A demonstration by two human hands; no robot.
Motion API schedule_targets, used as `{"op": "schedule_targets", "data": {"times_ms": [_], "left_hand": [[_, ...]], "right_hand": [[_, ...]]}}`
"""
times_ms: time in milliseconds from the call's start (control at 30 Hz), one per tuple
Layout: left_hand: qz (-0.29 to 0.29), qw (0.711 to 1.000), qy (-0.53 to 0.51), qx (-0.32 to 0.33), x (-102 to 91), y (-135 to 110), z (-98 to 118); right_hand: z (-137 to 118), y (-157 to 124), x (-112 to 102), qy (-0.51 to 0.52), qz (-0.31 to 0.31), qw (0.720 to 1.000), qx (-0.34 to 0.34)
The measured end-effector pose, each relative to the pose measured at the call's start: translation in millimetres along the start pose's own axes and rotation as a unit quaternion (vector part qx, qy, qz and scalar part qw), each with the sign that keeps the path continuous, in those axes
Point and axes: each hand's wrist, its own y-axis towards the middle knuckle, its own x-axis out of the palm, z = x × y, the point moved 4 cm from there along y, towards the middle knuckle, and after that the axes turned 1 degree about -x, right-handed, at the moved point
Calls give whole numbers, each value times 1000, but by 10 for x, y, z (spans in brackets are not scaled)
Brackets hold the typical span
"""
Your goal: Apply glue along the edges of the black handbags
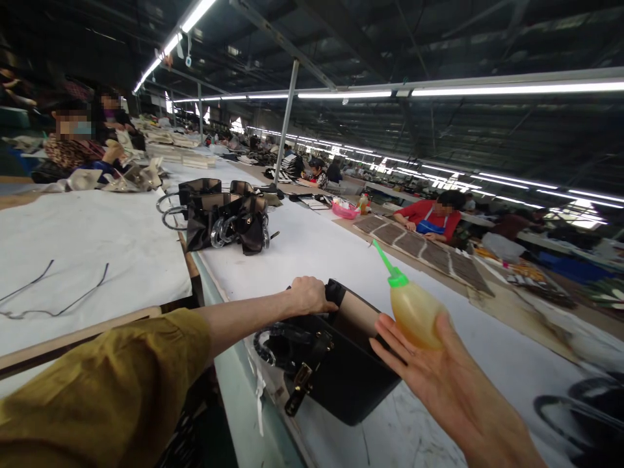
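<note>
A black handbag (348, 374) lies tilted on the white-covered table, its mouth open to a beige lining (358, 317). My left hand (309, 296) is closed on the bag's far upper edge; some of its fingers are hidden. In my right hand (439, 377) rests a squeeze bottle (416, 315) of yellowish liquid with a green nozzle, held between thumb and palm while the other fingers stretch out beside the bag's opening. The nozzle points up and left. Black handles and a strap with a gold-coloured buckle (302, 377) hang on the bag's near side.
Several more black bags (224, 214) stand farther up the table (292, 240). Dark looped handles (580, 403) show at the lower right. A pink basket (344, 208) sits beyond, near a person in red (433, 218) bent over brown panels (419, 247). Other people work at the left.
</note>
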Motion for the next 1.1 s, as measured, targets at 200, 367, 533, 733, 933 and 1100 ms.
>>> {"op": "schedule_targets", "data": {"times_ms": [200,367,533,733,933,1100], "left_hand": [[-2,998,-54,-37,153,-13,-6],[-41,988,-151,-13,245,7,-36],[-79,963,-249,57,268,9,-136],[-56,937,-316,137,145,-66,-165],[39,936,-312,155,-155,-60,-141],[83,944,-236,215,-567,-227,46]], "right_hand": [[-5,-16,-13,-2,4,1000,3],[-8,-2,-36,1,10,1000,0],[-14,27,-43,7,9,1000,-1],[-39,-13,-113,28,16,999,-5],[-50,-146,-171,53,40,998,-3],[13,-281,-167,81,61,995,25]]}}
